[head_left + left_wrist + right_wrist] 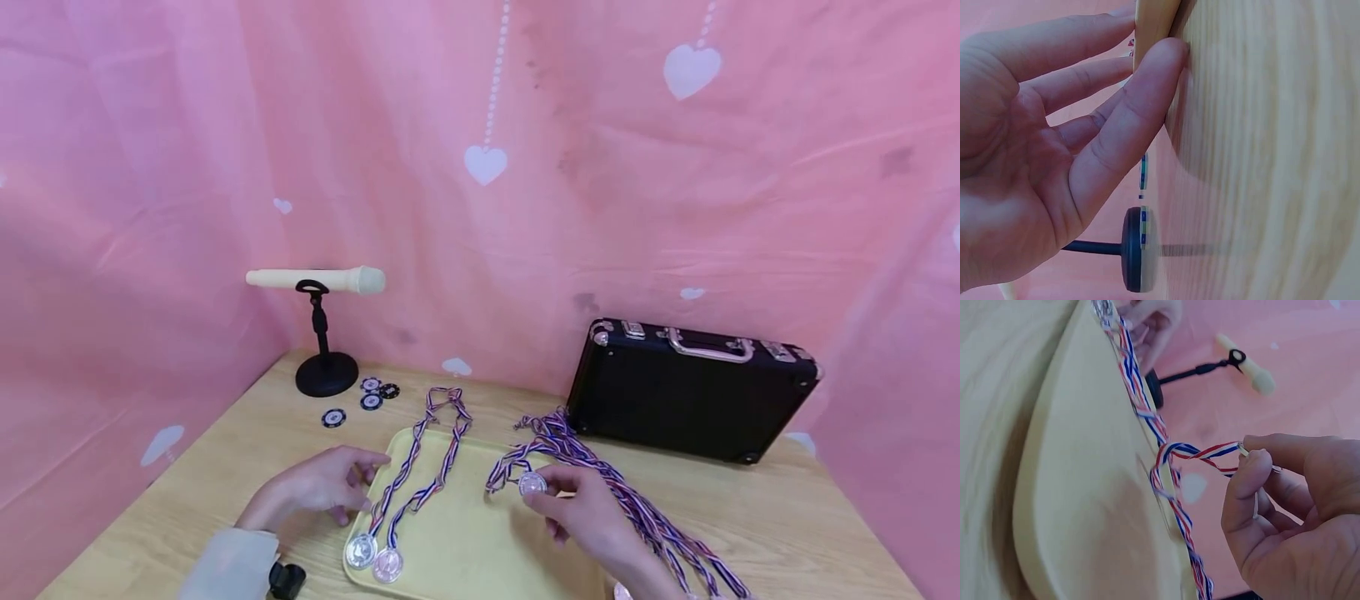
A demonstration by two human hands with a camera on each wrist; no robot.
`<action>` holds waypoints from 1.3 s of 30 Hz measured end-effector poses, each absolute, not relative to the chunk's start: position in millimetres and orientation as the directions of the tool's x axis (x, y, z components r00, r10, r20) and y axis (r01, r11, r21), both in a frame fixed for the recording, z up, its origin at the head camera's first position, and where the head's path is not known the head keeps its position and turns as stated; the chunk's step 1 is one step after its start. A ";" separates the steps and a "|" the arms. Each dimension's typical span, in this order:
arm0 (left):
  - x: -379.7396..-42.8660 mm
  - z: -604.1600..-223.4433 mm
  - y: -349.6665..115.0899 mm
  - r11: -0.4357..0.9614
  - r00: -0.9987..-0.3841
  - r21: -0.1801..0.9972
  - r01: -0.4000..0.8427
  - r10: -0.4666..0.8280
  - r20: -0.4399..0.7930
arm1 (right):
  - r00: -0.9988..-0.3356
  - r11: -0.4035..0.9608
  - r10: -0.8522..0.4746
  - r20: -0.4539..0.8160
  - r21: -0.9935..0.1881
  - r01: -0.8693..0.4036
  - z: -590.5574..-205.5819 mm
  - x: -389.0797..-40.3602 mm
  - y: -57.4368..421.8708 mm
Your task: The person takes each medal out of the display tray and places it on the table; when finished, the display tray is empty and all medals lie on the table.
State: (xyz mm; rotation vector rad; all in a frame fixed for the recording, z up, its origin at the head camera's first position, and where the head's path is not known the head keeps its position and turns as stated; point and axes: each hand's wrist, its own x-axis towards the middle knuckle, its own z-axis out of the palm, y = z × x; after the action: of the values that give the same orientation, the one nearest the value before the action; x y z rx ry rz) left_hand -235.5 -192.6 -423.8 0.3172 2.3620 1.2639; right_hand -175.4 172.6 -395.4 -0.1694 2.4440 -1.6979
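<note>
My right hand (581,512) pinches a silver-coloured medal (532,483) between thumb and fingers over the right part of a pale yellow tray (480,533). Its striped red, white and blue ribbon (1200,452) trails from the medal towards the tray's far side. My left hand (326,483) is at the tray's left rim, fingers fairly straight and thumb tip against the tray's outer wall (1150,31). Two more medals lie on the tray's near left corner, one silver-coloured (362,551) and one pinkish (387,565), their ribbons (442,475) stretched away over the far rim.
A bundle of striped ribbons (637,504) runs along the tray's right side. Behind it a black briefcase (690,396) stands upright. At the back left, a white microphone (315,280) rests on a black stand (327,373), with several poker chips (371,402) nearby.
</note>
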 end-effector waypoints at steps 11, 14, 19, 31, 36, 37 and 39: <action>-227.9 -425.8 -194.4 0.565 -0.877 0.824 -0.042 0.375 -0.301 | -0.991 0.341 -0.106 -0.087 -0.939 0.046 -387.4 -175.2 217.0; -228.3 -426.7 -196.4 0.562 -0.875 0.826 -0.038 0.380 -0.299 | -0.988 0.328 -0.124 -0.089 -0.944 0.044 -381.3 -177.1 231.6; -228.3 -428.4 -201.2 0.540 -0.863 0.842 -0.012 0.420 -0.281 | -0.990 0.319 -0.116 -0.075 -0.947 0.035 -363.4 -180.4 253.0; -230.0 -423.0 -203.3 0.524 -0.854 0.852 0.008 0.446 -0.267 | -0.998 0.321 -0.062 -0.025 -0.947 0.004 -312.7 -185.7 315.2; -230.9 -420.6 -205.7 0.507 -0.847 0.862 0.027 0.469 -0.249 | -0.998 0.279 -0.064 0.011 -0.960 -0.029 -304.4 -184.1 343.7; -231.2 -420.4 -206.3 0.505 -0.847 0.863 0.028 0.471 -0.249 | -0.998 0.271 -0.066 0.018 -0.962 -0.035 -304.2 -183.0 349.2; -231.4 -420.4 -207.2 0.502 -0.846 0.864 0.022 0.470 -0.251 | -0.997 0.270 -0.070 0.015 -0.962 -0.033 -305.6 -180.2 360.3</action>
State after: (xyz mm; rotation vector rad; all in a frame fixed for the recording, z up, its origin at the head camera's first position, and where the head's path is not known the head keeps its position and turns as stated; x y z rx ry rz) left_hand -231.4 -207.2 -420.4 0.4050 2.2892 1.3076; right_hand -180.2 360.3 -305.6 -0.1002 2.4789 -1.8774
